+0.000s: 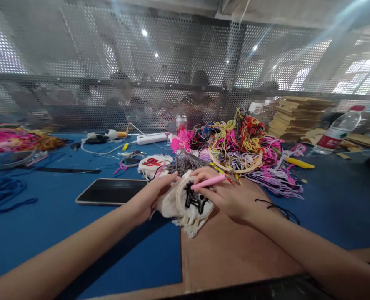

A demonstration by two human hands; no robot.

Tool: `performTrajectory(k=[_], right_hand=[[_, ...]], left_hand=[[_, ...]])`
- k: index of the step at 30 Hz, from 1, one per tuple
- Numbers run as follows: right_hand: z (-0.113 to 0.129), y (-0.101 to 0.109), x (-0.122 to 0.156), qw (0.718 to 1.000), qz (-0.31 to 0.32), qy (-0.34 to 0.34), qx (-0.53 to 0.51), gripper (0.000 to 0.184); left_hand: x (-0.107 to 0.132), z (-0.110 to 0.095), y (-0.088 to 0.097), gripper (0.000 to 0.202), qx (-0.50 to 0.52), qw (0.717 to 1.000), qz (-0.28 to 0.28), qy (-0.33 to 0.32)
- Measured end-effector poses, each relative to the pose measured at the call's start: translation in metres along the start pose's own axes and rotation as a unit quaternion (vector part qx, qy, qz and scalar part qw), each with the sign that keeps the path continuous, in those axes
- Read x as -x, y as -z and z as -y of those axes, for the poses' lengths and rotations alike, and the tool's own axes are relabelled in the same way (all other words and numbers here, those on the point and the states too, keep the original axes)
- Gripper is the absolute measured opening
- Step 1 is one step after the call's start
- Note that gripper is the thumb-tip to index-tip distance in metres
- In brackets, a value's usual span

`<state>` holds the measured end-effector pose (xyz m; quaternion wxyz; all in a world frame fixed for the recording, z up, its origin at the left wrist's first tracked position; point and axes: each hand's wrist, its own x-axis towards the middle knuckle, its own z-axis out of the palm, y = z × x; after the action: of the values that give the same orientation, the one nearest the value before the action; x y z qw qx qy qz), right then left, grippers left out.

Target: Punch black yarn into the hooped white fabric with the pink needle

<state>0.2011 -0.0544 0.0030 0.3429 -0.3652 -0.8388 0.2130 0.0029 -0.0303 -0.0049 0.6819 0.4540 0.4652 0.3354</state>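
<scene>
- The right hand (219, 189) has its grip closed on a smooth pink pen-shaped tool (210, 182), tip at the thick black yarn shape (190, 201).
- The left hand (153, 191) has its grip closed on frayed white cloth (169, 205), in a round pale hoop (179, 196) above the tabletop (147, 262).
- Best keep the cloth tight and poke gently.

Frayed white cloth (168, 205) stretches across a tilted round hoop (179, 196); a pink pen-shaped tool (210, 181) slants over its black stitching (200, 206).
</scene>
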Motion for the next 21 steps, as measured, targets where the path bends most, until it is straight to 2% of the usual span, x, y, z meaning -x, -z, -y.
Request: performTrajectory(k=[2,4,8,11,14,16,21], right_hand=[[0.002,0.001,0.0,1.0,0.006,0.0,-0.001,0.007],[0.003,0.001,0.001,1.0,0.009,-0.001,-0.007,0.007],[0.001,-0.001,0.001,1.0,-0.002,0.005,-0.025,0.006],[0.002,0.0,-0.001,1.0,-0.007,-0.001,-0.026,0.005],[0.006,0.002,-0.002,1.0,-0.011,-0.013,-0.022,0.005],[0.007,0.002,-0.001,0.999,-0.018,-0.016,-0.021,0.005],[0.0,-0.003,-0.001,0.999,-0.019,-0.01,-0.036,0.006]], left_hand=[[-0.003,0.002,0.001,0.029,0.014,0.998,0.008,0.058],[-0.004,0.003,0.002,0.024,-0.011,0.997,0.036,0.069],[-0.002,0.003,0.003,0.027,-0.124,0.981,0.147,-0.015],[-0.004,0.005,0.002,0.023,-0.182,0.964,0.173,-0.086],[-0.008,0.008,0.005,0.021,-0.208,0.961,0.139,-0.119],[-0.011,0.01,0.008,0.021,-0.227,0.962,0.106,-0.109],[-0.013,0.014,0.013,0.032,-0.182,0.98,-0.058,-0.054]])
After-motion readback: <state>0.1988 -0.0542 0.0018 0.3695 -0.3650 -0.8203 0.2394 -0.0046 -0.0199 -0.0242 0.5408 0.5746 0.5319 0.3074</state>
